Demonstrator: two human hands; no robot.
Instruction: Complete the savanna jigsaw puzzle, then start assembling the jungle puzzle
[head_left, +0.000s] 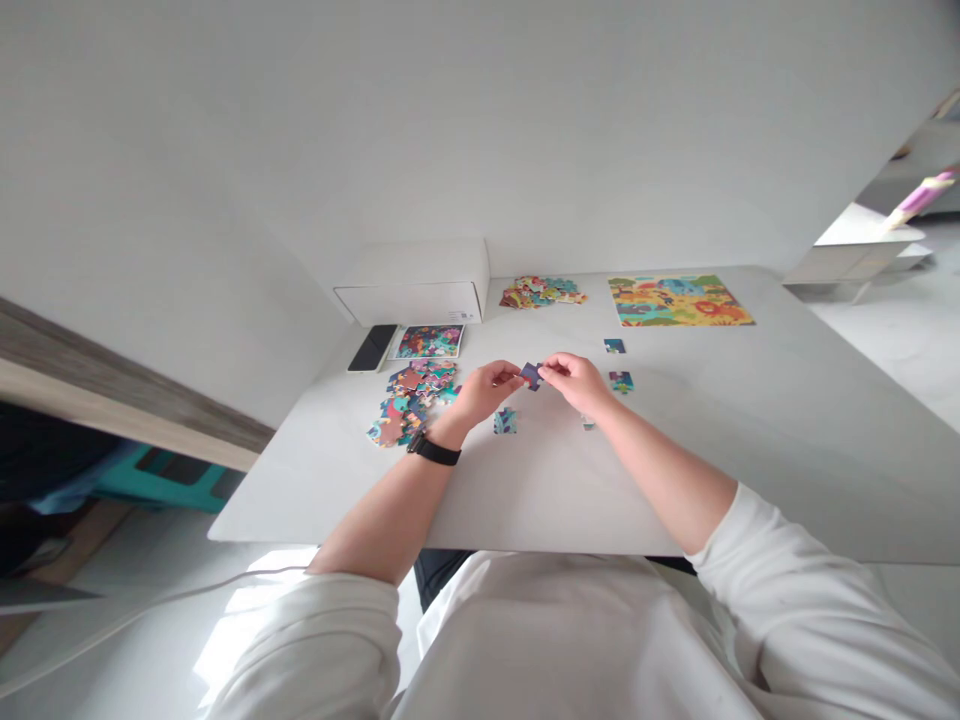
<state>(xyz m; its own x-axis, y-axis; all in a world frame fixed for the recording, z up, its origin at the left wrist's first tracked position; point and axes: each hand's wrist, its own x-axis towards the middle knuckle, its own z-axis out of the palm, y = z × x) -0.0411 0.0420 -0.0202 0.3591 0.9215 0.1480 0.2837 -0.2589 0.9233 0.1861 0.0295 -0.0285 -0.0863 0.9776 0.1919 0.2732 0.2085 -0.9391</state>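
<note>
A dark blue puzzle piece [532, 376] is held between my two hands above the middle of the table. My left hand [486, 388] pinches its left side, and my right hand [574, 380] pinches its right side. Just below my left hand lies a light blue patterned piece [505, 421]. Another small piece [589, 424] shows partly under my right forearm. Right of my right hand are a teal piece [621, 382] and, farther back, a dark blue and green piece [614, 346]. A heap of loose pieces [409, 402] spreads left of my left hand.
At the back stand a white box [412, 300], a second heap of pieces [541, 292] and a colourful animal picture [679, 300]. A phone [373, 348] and a small picture card [430, 341] lie on the white table [750, 430] before the box.
</note>
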